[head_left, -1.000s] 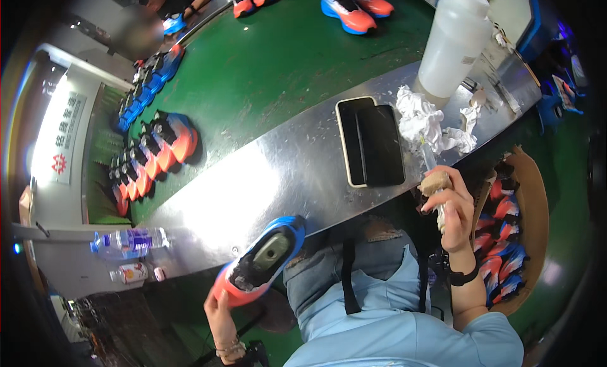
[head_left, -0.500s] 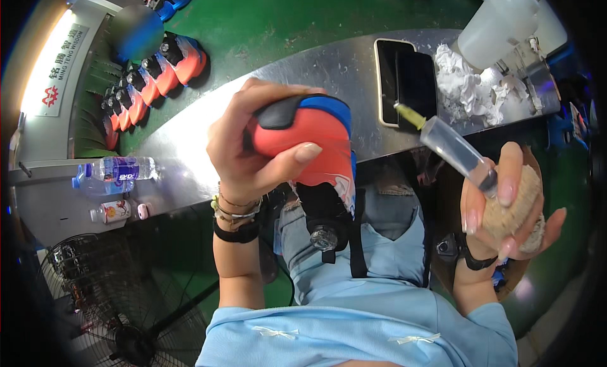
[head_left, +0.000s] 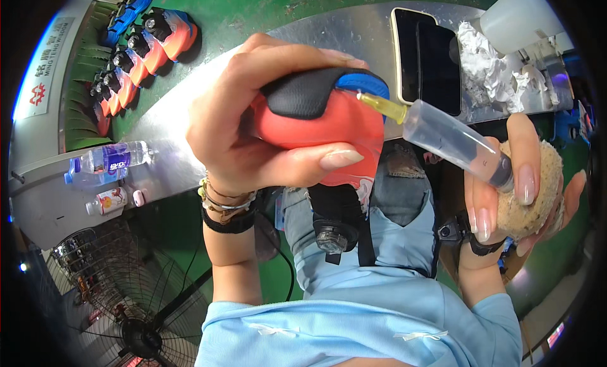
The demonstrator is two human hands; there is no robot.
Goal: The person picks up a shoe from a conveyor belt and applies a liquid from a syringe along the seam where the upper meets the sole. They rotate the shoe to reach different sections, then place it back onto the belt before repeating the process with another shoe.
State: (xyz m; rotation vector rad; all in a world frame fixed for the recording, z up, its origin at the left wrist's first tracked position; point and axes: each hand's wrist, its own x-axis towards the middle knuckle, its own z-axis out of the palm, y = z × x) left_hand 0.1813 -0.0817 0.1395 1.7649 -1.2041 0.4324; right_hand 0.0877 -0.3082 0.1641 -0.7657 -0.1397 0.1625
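My left hand (head_left: 231,117) is wrapped round a coral-red shoe (head_left: 303,130), lifted in front of my body. A black patch and a blue edge show at the shoe's upper end. Between the fingers of my right hand (head_left: 525,177) is a clear syringe (head_left: 442,136) with a yellow tip (head_left: 382,107). That tip points left, right at the seam between blue and red; whether it touches cannot be told. The same hand also holds a round, beige, sponge-like lump (head_left: 534,199) against its palm. The far side of the shoe is hidden.
Several coral shoes (head_left: 174,38) stand in a row on the green surface at far left. On the metal bench (head_left: 344,35) lie two phones (head_left: 436,69), crumpled white paper (head_left: 484,66) and a white container (head_left: 515,19). Bottles (head_left: 104,161) lie left; below is a fan (head_left: 139,332).
The syringe's tip has moved left and up to the shoe's blue edge; before, it was apart from it. The shoe appears larger and slightly higher in view. Both hands keep their holds.
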